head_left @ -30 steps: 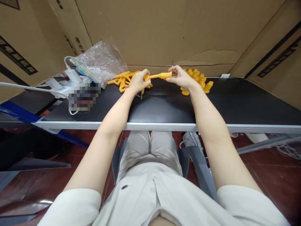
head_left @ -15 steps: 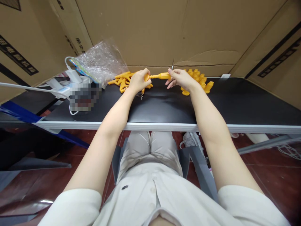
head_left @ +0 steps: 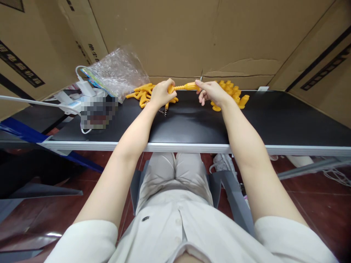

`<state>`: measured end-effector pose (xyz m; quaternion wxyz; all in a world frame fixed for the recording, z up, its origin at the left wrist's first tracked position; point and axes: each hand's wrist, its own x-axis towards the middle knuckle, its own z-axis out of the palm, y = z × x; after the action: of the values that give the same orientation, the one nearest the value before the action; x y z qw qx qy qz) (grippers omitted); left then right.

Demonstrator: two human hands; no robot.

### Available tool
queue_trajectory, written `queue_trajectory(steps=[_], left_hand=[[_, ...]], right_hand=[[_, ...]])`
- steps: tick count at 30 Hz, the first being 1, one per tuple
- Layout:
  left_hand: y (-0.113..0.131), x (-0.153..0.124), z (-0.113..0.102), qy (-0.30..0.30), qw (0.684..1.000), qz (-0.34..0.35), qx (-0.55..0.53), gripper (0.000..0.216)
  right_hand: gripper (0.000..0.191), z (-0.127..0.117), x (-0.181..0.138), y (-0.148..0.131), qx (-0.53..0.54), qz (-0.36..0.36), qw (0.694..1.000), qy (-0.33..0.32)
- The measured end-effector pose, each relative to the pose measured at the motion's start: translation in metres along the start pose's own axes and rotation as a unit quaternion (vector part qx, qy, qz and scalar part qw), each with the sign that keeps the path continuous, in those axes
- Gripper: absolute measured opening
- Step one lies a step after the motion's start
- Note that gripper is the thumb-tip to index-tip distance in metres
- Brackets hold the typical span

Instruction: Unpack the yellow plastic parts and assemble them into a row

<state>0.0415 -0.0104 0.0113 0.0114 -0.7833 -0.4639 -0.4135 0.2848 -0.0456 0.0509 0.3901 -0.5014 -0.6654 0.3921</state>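
Observation:
Above the black table I hold a yellow threaded plastic piece (head_left: 179,87) stretched level between both hands. My left hand (head_left: 162,95) is closed on its rounded left end. At the other end, where a thicker ribbed part begins, my right hand (head_left: 212,92) pinches it with thumb and forefinger, the other fingers curled below. Behind and beside my left hand lies a pile of yellow branching plastic pieces (head_left: 143,95), with small metal spirals (head_left: 165,112) at its front. Several yellow flared pieces (head_left: 233,91) stand close together just right of my right hand.
A clear plastic bag (head_left: 117,71) lies at the back left, beside a white power strip (head_left: 74,104) with plugs and cables. A thin pointed metal thing (head_left: 201,76) sticks up behind my right hand. Cardboard (head_left: 175,40) walls off the back of the black table (head_left: 296,120).
The fingers of my right hand have curled in and shifted slightly right around the ribbed end. My left hand has stayed in place on its end.

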Motion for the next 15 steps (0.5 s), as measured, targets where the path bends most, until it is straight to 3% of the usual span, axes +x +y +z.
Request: queue_trajectory(steps=[6, 11, 15], left_hand=[[0.0065, -0.0013, -0.0048, -0.013, 0.999, -0.029, 0.015, 0.027], [0.008, -0.0016, -0.0068, -0.023, 0.998, -0.055, 0.028, 0.027], [0.0035, -0.0011, -0.0052, -0.011, 0.999, -0.033, 0.019, 0.027]], right_hand=[[0.068, 0.0029, 0.0022, 0.0025, 0.001, 0.003, 1.0, -0.004], [0.05, 0.0015, 0.0014, 0.0033, 0.041, -0.034, 0.999, -0.01], [0.04, -0.0004, 0.0057, 0.0082, 0.031, -0.058, 0.998, -0.004]])
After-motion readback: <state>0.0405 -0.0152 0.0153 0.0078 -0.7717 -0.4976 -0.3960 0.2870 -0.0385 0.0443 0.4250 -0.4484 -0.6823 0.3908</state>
